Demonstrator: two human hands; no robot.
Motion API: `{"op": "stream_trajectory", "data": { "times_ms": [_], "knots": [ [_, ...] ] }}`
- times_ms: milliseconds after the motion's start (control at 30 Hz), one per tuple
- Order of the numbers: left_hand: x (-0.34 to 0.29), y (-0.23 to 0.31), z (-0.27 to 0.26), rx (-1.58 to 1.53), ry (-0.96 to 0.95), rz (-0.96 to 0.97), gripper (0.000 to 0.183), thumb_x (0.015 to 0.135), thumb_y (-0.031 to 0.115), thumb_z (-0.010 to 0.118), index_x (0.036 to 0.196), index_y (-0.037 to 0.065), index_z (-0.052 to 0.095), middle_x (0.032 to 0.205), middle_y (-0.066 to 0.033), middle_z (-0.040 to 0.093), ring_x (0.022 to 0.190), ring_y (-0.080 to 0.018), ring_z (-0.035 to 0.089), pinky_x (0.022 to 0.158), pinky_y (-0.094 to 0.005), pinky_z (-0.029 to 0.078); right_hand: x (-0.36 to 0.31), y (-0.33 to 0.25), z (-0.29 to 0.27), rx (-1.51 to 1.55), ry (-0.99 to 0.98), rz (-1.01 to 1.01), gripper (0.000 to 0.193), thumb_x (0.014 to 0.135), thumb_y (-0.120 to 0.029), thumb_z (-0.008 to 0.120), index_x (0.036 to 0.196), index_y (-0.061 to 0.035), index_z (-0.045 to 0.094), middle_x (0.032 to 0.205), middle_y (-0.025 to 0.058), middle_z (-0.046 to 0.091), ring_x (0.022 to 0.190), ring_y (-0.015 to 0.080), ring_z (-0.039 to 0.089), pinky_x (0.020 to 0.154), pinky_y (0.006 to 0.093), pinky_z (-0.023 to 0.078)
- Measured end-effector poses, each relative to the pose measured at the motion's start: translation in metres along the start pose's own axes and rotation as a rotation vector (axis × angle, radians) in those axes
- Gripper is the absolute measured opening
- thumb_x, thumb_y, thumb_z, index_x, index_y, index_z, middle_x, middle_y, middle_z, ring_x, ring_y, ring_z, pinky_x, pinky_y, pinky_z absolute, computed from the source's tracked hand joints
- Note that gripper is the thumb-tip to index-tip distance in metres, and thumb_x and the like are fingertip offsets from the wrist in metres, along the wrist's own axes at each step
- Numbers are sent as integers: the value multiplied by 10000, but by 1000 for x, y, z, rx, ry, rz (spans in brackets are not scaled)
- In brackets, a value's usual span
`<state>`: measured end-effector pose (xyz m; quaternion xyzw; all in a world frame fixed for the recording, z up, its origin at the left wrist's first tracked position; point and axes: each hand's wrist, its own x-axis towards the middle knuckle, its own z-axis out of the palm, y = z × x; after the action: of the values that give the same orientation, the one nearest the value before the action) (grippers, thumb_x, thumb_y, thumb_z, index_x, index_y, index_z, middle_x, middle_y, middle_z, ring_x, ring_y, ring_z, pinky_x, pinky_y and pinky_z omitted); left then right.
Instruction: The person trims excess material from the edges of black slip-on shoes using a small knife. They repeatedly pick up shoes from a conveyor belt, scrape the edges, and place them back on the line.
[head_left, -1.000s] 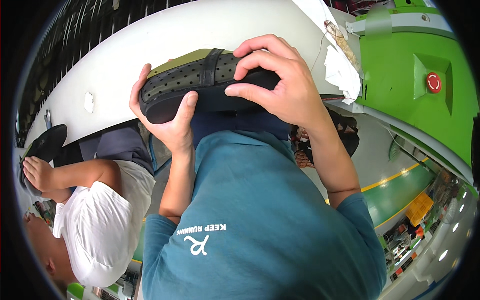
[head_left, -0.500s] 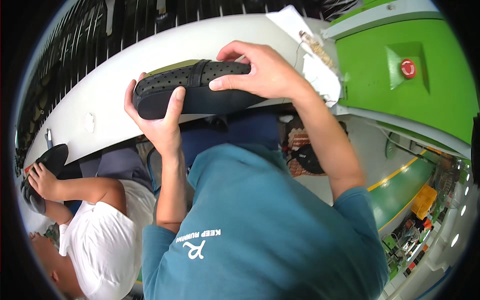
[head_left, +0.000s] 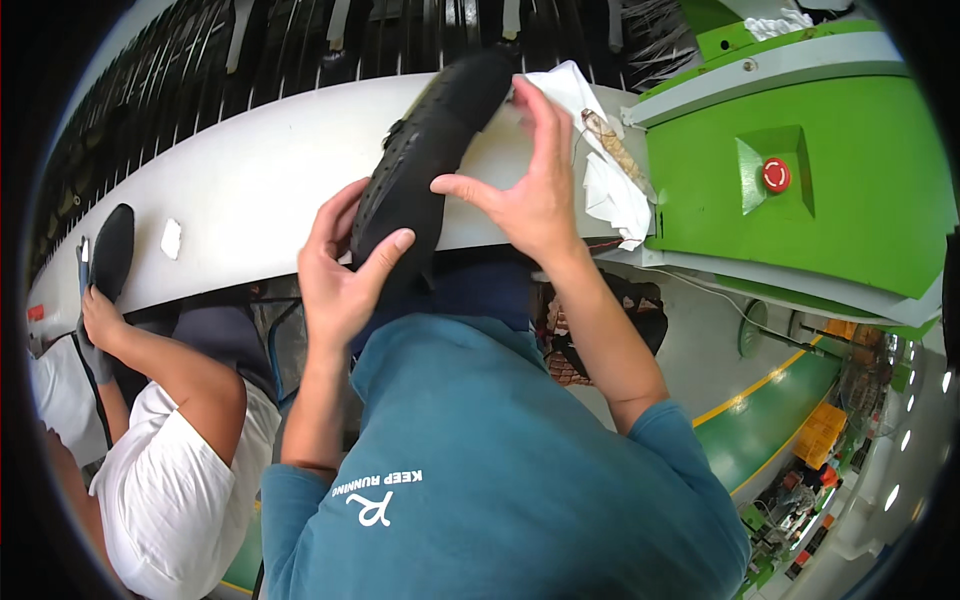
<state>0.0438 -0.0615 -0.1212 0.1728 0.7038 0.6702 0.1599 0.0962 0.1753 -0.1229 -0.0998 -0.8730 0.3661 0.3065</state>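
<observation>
A black shoe (head_left: 425, 165) with a row of small holes along its upper and a thick dark sole is held up over the white tabletop, slanting so that one end points away from me. My left hand (head_left: 342, 265) grips the near end, with the thumb on the sole side and the fingers round the upper. To the right of the shoe, my right hand (head_left: 530, 190) has its thumb and fingers spread. Its thumb tip is close to the shoe's edge; whether they touch I cannot tell.
White paper (head_left: 612, 195) with a wrapped, stick-like thing (head_left: 615, 145) lies beside a green machine (head_left: 840, 170) with a red push button (head_left: 776, 175). Dark slatted rollers (head_left: 290, 50) run behind the white table (head_left: 230, 150). At left, a co-worker's hand (head_left: 100, 318) holds a dark sole (head_left: 113, 252).
The shoe has turned from lying crosswise to pointing away from me, its sole side facing right. My right hand has let go and spread. The co-worker's dark sole has swung upright.
</observation>
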Motion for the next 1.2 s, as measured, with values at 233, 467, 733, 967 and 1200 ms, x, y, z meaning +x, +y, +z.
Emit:
{"op": "stream_trajectory", "data": {
  "times_ms": [233, 467, 733, 967, 1200],
  "knots": [
    [10, -2, -22, 288, -83, 164, 688, 828, 173, 983, 1443, 4, 726, 1248, -172, 823, 1120, -223, 802, 1014, -355, 608, 13, -12, -14, -1, -165, -270, 461, 681, -474, 1030, 976, -188, 822, 1610, 118, 525, 1578, 449, 342, 1284, 624, 251],
    [10, -5, -20, 290, -69, 158, 592, 870, 181, 950, 1414, 42, 763, 1240, -194, 824, 1080, -227, 811, 980, -336, 613, 23, -27, -15, -97, -283, -175, 389, 721, -349, 1035, 901, -146, 755, 1489, 68, 663, 1567, 391, 348, 1253, 553, 341],
    [9, -1, -11, 219, -4, 127, 442, 928, 75, 864, 1362, 30, 792, 1277, -210, 813, 1139, -242, 791, 1028, -345, 584, 26, -14, -11, -109, -214, -176, 399, 688, -318, 1040, 881, -135, 743, 1336, 7, 756, 1435, 330, 524, 1201, 504, 384],
    [17, 2, -17, 354, -59, 209, 434, 915, 94, 857, 1339, 23, 802, 1248, -180, 828, 1013, -222, 798, 951, -320, 588, 57, 24, -27, 27, -384, -369, 340, 730, -251, 989, 926, -138, 734, 1195, -15, 807, 1235, 249, 665, 1112, 416, 417],
    [20, -12, -24, 376, -48, 279, 438, 912, 90, 858, 1342, 28, 804, 1166, -178, 845, 893, -183, 785, 855, -292, 591, 62, 26, -19, 26, -301, -440, 454, 710, -419, 995, 925, -153, 697, 1113, -26, 801, 1060, 231, 698, 1022, 400, 435]
  ]
}}
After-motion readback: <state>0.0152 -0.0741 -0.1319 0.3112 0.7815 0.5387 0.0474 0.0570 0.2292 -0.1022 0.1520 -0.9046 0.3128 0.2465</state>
